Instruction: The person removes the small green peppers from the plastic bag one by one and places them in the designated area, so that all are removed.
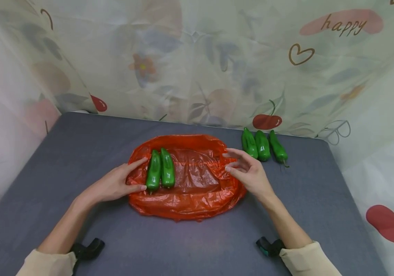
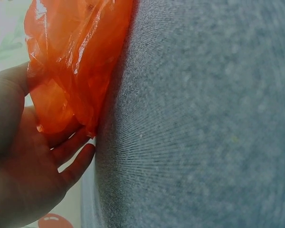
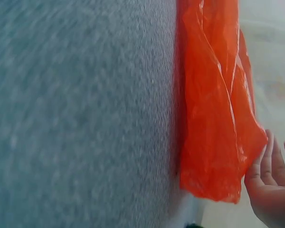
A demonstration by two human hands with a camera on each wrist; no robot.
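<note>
Left of centre frame, my left hand [image 1: 115,183], fingers and thumb apart, touches the rim of the bag [image 1: 187,207] beside two peppers [image 1: 167,168]; bag floor shows rightward. My right hand [image 1: 253,175], digits apart, meets the right rim. Three peppers [image 1: 262,146] lie upper right, near the far edge of the tabletop [image 1: 183,249].
</note>
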